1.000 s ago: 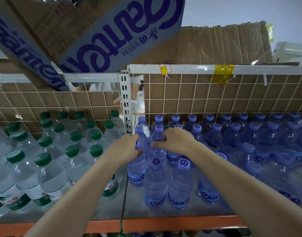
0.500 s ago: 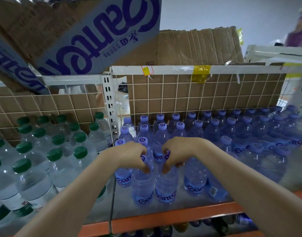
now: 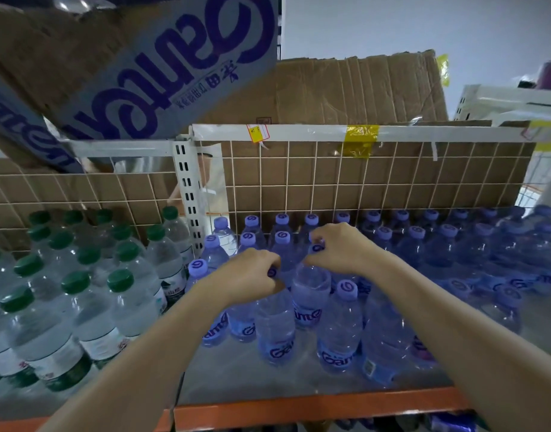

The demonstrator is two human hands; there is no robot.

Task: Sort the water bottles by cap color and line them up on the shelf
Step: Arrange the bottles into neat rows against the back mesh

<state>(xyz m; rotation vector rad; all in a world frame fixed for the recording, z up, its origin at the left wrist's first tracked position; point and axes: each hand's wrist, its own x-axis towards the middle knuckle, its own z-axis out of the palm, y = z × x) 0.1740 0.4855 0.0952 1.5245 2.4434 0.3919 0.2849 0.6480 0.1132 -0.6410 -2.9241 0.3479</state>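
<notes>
A: What's the left hand [image 3: 250,277] on?

B: Fingers curled round the top of a purple-cap bottle [image 3: 275,328] at the front of the shelf [image 3: 314,411]. Cap's mostly hidden under the knuckles, just a bit of purple showing.

A: And the right hand [image 3: 339,249]?

B: Same deal, fingers pinching the neck of a second purple-cap bottle [image 3: 310,294], just behind & to the right of the first. The 2 bottles stand touching or v. close, can't tell which. Both look upright.

A: Where's the rest?

B: Purple caps [image 3: 448,241] fill the right bay in rows back to the wire grid [image 3: 330,182]. One more purple-cap btl [image 3: 341,332] stands just right of the held pair, near the front edge. Green-cap bottles [image 3: 81,282] fill the left bay, other side of the white upright post [image 3: 190,194]. No mixing that I can see.

A: Anything above?

B: Cardboard cartons [image 3: 355,85] on the top level, one w/ big purple lettering [image 3: 174,67], printed upside down from here. Yellow tape [image 3: 359,140] on the white rail.
</notes>
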